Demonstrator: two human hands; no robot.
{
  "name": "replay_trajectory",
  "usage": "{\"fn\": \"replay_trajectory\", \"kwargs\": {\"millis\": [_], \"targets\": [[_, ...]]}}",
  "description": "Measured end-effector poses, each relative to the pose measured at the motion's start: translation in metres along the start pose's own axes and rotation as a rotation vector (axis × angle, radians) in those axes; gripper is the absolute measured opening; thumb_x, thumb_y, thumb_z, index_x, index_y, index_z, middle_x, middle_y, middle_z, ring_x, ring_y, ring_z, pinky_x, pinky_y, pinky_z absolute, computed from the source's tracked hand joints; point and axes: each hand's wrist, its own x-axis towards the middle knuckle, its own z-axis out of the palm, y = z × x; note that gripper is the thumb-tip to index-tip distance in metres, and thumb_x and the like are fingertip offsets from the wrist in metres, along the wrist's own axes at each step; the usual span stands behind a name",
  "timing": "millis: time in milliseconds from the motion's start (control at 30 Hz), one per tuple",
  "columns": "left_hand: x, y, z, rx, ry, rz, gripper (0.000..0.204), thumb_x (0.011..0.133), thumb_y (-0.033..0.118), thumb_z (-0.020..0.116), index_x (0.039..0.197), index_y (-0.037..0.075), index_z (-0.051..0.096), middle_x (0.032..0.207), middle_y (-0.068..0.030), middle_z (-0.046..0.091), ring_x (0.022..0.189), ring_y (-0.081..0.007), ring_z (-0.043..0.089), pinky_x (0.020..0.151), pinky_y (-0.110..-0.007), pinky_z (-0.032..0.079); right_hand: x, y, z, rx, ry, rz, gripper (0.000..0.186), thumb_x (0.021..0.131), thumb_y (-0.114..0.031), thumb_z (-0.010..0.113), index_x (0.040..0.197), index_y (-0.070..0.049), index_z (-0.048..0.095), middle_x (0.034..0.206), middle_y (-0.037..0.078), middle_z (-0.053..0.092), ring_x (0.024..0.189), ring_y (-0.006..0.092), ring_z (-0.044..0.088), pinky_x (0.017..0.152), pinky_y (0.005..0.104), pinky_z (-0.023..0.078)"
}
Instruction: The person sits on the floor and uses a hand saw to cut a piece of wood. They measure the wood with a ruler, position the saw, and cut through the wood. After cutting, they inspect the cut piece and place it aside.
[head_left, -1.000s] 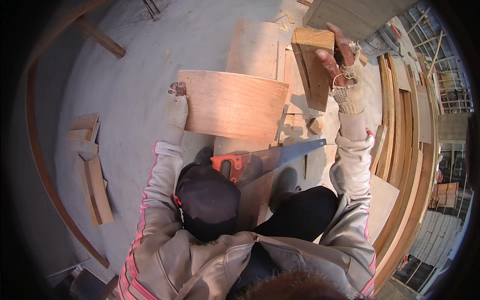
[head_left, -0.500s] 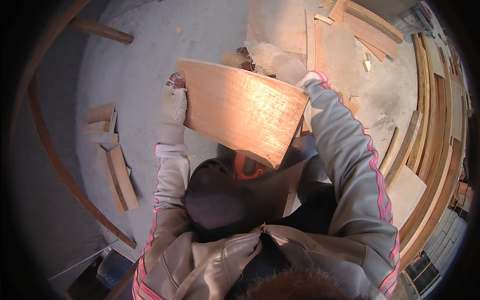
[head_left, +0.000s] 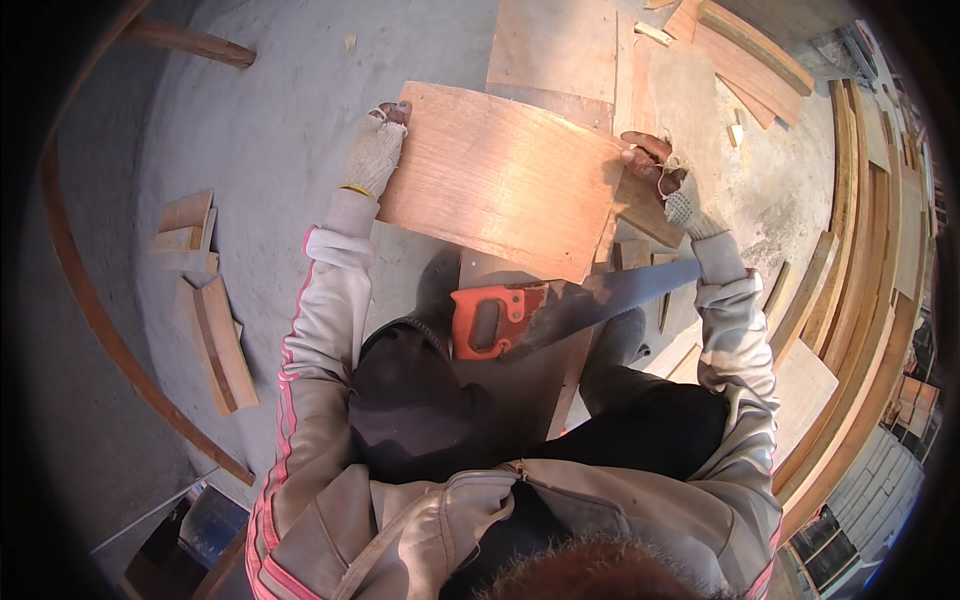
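A rectangular piece of plywood (head_left: 505,180) is tilted in front of me, sunlight on its face. At its upper left edge, my left hand (head_left: 375,148), in a worn knit glove with bare fingertips, is closed on the board. My right hand (head_left: 668,182), gloved the same way, pinches the upper right corner between thumb and fingers. Below the plywood, nearer my body, a handsaw (head_left: 570,305) with an orange handle lies across a board (head_left: 545,385) between my legs. The blade points right, its tip close to my right wrist.
Large plywood sheets (head_left: 553,45) lie ahead on the concrete floor (head_left: 300,110). Long planks (head_left: 855,330) are stacked along the right side. Short wood offcuts (head_left: 220,345) sit at the left, beside a curved-looking wooden bar (head_left: 110,340). More strips (head_left: 750,60) lie at far right.
My right hand has come from behind the board's far edge to its right corner. The board has shifted away from me and tilted differently, so the saw now shows nearly whole.
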Motion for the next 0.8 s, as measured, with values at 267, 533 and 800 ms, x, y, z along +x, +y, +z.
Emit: {"fn": "replay_trajectory", "kwargs": {"millis": [267, 533, 800], "targets": [[0.026, -0.011, 0.005, 0.109, -0.314, -0.082, 0.059, 0.095, 0.043, 0.053, 0.136, 0.001, 0.051, 0.123, -0.0196, 0.063, 0.113, -0.0295, 0.06, 0.098, -0.037, 0.045, -0.026, -0.017, 0.036, -0.785, 0.083, -0.117, 0.049, 0.091, -0.025, 0.07, 0.131, -0.001, 0.053, 0.105, 0.01, 0.066, 0.095, 0.0249, 0.063, 0.073, 0.0425, 0.05], [0.024, 0.014, 0.016, 0.258, -0.387, 0.056, 0.057, 0.097, 0.04, 0.049, 0.139, 0.003, 0.049, 0.125, -0.0218, 0.063, 0.113, -0.034, 0.061, 0.099, -0.04, 0.044, -0.028, 0.069, 0.008, 0.044, 0.095, 0.109, 0.049, 0.093, -0.035, 0.068, 0.127, -0.004, 0.052, 0.116, 0.013, 0.059, 0.098, 0.0293, 0.062, 0.083, 0.04, 0.049], [-0.005, 0.055, 0.017, 0.423, -0.297, 0.028, 0.059, 0.096, 0.04, 0.051, 0.144, 0.006, 0.044, 0.128, -0.0214, 0.061, 0.116, -0.0357, 0.059, 0.1, -0.039, 0.044, -0.041, 0.036, 0.023, -0.841, 0.203, -0.116, 0.043, 0.083, -0.019, 0.068, 0.122, -0.006, 0.055, 0.099, 0.017, 0.059, 0.092, 0.0355, 0.061, 0.08, 0.0461, 0.05]]}}
